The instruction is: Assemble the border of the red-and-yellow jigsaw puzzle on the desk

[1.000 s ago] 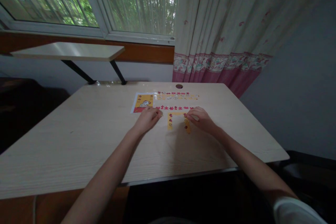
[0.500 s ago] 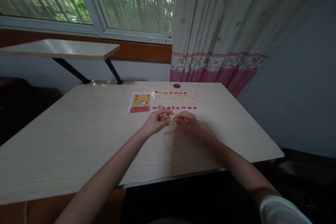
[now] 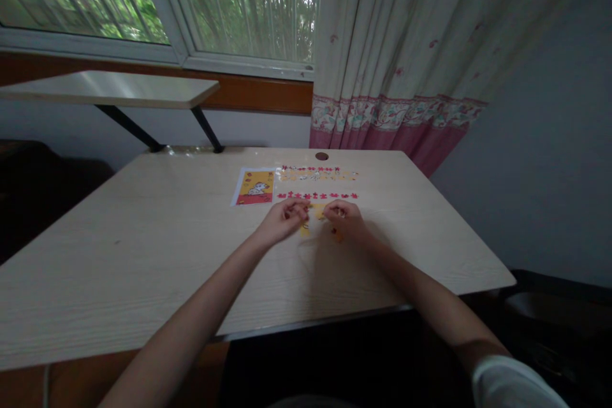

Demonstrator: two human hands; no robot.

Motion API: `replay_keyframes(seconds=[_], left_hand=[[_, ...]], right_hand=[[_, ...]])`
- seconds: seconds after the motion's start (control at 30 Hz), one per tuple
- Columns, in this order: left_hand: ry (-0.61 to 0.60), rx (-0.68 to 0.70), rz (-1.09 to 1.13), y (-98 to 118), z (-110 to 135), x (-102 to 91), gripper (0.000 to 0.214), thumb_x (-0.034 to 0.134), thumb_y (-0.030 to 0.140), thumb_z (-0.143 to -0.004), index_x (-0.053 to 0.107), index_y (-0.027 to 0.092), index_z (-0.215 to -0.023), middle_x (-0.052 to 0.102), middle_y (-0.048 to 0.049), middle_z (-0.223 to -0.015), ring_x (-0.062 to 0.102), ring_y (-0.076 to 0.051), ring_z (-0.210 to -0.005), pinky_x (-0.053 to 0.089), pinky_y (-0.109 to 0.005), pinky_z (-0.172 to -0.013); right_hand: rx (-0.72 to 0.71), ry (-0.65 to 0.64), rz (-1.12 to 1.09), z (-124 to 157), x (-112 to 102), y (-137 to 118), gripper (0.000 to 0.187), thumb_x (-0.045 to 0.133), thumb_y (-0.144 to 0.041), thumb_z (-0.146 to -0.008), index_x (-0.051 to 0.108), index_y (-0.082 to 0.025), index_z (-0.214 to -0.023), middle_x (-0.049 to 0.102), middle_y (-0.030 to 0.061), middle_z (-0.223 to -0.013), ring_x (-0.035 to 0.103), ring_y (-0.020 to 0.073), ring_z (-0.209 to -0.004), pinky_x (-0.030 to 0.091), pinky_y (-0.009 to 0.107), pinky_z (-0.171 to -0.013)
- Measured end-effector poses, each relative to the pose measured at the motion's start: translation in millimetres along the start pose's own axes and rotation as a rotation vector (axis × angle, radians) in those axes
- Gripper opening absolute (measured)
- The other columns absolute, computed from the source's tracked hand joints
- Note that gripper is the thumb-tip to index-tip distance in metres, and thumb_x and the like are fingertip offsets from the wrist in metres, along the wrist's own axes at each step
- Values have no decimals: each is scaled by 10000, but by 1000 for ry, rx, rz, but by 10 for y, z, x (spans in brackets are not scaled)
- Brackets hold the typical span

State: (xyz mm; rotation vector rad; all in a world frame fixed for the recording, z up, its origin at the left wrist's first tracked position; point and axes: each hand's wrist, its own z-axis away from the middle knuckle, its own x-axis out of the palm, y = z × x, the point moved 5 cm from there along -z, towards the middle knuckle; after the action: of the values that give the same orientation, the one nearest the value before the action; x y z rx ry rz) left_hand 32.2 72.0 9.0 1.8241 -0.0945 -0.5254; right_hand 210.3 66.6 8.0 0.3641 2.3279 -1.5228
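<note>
Head view has the yellow puzzle pieces (image 3: 313, 211) lying flat on the desk (image 3: 143, 255), to the right of the picture card (image 3: 253, 187) and a little nearer the person, between the two hands. The left hand (image 3: 281, 222) and right hand (image 3: 347, 220) both curl their fingers down onto these pieces from either side; whether either pinches one I cannot tell. Such pieces look thin, light and stiff, probably cardboard, so they are best slid or nipped at an edge, and joined ones may part if lifted. A red row of pieces (image 3: 318, 196) lies right of the card, just beyond the hands.
</note>
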Motion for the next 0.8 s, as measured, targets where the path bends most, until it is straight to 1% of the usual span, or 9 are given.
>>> replay_keyframes(seconds=[0.07, 0.13, 0.23, 0.37, 0.43, 0.5, 0.57, 0.67, 0.8], left_hand=[[19, 70, -357, 52, 23, -128, 251, 518, 271, -797, 636, 160, -989, 648, -55, -790, 580, -186, -769, 440, -339, -753], [-22, 153, -648, 79, 57, -210, 240, 526, 259, -795, 649, 167, -980, 653, -72, -848, 559, -222, -843, 419, -372, -804], [-113, 191, -863, 22, 91, -251, 269, 512, 265, -814, 639, 158, -1025, 636, -95, -909, 544, -235, -877, 407, -383, -830], [-187, 235, -915, -61, 94, -203, 359, 513, 319, -830, 588, 174, -1150, 582, -103, -997, 516, -241, -943, 388, -383, -864], [-207, 248, -918, -76, 92, -176, 389, 518, 352, -831, 572, 192, -1181, 558, -101, -1026, 501, -245, -960, 376, -392, -878], [-213, 250, -916, -74, 95, -166, 392, 518, 382, -835, 577, 204, -1179, 543, -100, -1039, 489, -249, -965, 369, -399, -881], [-211, 250, -910, -60, 100, -163, 395, 511, 410, -839, 588, 200, -1165, 537, -103, -1043, 481, -252, -965, 364, -405, -881], [-208, 255, -916, -43, 108, -158, 433, 503, 455, -840, 590, 177, -1159, 531, -115, -1060, 469, -262, -977, 358, -418, -888], [-224, 267, -941, -66, 110, -143, 470, 507, 474, -835, 564, 182, -1199, 517, -118, -1097, 457, -270, -995, 353, -435, -898]], right_hand=[[27, 16, -32, 2, -14, 1, 264, 567, -409, -765, 619, -182, -640, 552, -14, -549, 472, 98, -508, 375, 207, -464], [32, 25, -34, 7, -36, -19, 259, 567, -399, -764, 618, -182, -632, 556, -13, -554, 473, 99, -514, 384, 210, -473], [16, 31, -15, 15, -95, -61, 246, 568, -381, -764, 621, -180, -633, 570, -10, -566, 486, 104, -532, 406, 221, -508], [-10, 94, 37, 41, -203, -94, 238, 550, -374, -794, 634, -192, -666, 615, 2, -631, 530, 126, -596, 427, 251, -576], [-70, 94, 113, 73, -199, -134, 234, 552, -364, -811, 641, -202, -668, 632, 10, -666, 556, 145, -660, 436, 287, -654], [-150, 21, 226, 121, -110, -192, 189, 601, -344, -794, 654, -212, -670, 641, 19, -709, 568, 161, -729, 422, 328, -746], [-191, -77, 335, 182, 24, -236, 120, 665, -320, -753, 673, -223, -683, 639, 27, -765, 561, 172, -783, 399, 352, -797], [-141, -154, 419, 255, 190, -257, 65, 700, -298, -728, 693, -235, -715, 622, 32, -842, 535, 181, -847, 383, 362, -818], [-39, -154, 470, 290, 271, -260, 71, 684, -307, -745, 704, -238, -749, 613, 29, -901, 495, 195, -915, 348, 378, -862]])
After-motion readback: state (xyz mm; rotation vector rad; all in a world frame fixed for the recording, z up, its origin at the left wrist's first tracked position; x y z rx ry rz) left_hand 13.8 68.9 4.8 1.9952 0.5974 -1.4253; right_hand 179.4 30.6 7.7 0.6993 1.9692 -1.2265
